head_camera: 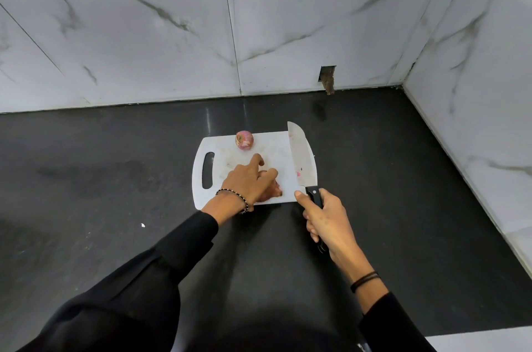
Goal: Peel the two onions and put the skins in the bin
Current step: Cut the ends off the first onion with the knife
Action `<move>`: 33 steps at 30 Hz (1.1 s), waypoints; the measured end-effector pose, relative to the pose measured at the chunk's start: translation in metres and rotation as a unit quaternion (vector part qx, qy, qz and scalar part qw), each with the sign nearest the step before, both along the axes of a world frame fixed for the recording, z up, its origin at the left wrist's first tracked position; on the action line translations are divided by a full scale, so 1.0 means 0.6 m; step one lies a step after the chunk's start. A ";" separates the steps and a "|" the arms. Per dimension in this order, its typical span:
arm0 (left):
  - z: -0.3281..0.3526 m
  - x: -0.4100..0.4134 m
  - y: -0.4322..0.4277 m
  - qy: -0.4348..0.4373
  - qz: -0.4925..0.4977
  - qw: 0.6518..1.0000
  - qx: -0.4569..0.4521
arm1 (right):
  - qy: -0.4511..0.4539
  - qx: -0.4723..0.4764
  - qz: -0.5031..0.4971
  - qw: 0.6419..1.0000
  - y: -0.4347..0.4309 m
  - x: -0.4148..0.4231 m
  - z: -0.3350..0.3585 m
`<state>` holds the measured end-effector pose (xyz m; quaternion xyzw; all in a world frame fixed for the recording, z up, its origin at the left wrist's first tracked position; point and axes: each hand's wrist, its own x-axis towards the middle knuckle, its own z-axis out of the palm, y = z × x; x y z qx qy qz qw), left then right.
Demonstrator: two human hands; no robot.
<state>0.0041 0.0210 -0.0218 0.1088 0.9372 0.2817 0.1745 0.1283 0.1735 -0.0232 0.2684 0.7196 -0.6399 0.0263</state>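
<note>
Masking one onion [275,191], left hand [247,183], knife [302,156] gripped

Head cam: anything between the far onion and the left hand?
Only bare white cutting board between far onion and left hand, head view. That hand grips the second onion; the knife in the right hand is off to the right.

A round reddish onion [244,140] is being left at the white cutting board's [276,147] far edge; a second onion [275,190], mostly hidden, is being held under the left hand [247,182].
</note>
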 end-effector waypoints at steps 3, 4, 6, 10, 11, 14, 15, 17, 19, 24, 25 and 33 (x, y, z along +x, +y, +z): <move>0.002 0.006 0.007 0.007 -0.019 1.000 -0.024 | 0.008 -0.002 0.000 1.000 -0.002 0.001 0.002; 0.004 0.008 0.009 0.015 -0.018 0.999 -0.022 | 0.011 -0.002 0.002 1.000 -0.003 0.001 0.002; 0.008 0.013 0.008 0.056 -0.023 0.998 -0.028 | 0.013 -0.001 0.005 1.000 -0.006 0.001 0.003; 0.012 0.021 -0.005 0.130 -0.107 0.984 -0.054 | 0.014 -0.003 0.006 1.000 -0.014 0.002 0.003; 0.012 0.022 -0.009 0.131 -0.122 0.982 -0.056 | 0.012 -0.004 0.006 1.000 -0.017 0.002 0.002; 0.018 0.028 -0.015 0.102 -0.111 0.988 -0.022 | 0.008 -0.004 0.008 1.000 -0.026 0.004 -0.001; 0.019 0.030 -0.016 0.091 -0.103 0.990 -0.004 | 0.007 -0.005 0.008 1.000 -0.029 0.004 -0.002; 0.020 0.034 -0.019 0.085 -0.103 0.991 0.003 | 0.009 -0.009 0.009 1.000 -0.036 0.005 -0.004; 0.016 0.039 -0.023 0.068 -0.121 0.990 0.002 | 0.012 -0.008 0.011 1.000 -0.043 0.005 -0.007; 0.008 0.037 -0.039 0.011 -0.175 0.984 0.022 | 0.004 0.013 0.015 1.000 -0.044 0.001 -0.012; 0.007 0.035 -0.041 0.011 -0.182 0.983 0.022 | 0.004 0.013 0.017 1.000 -0.043 0.001 -0.012; 0.004 0.025 -0.016 0.093 -0.138 0.986 0.023 | 0.021 0.012 0.001 1.000 -0.029 0.005 0.000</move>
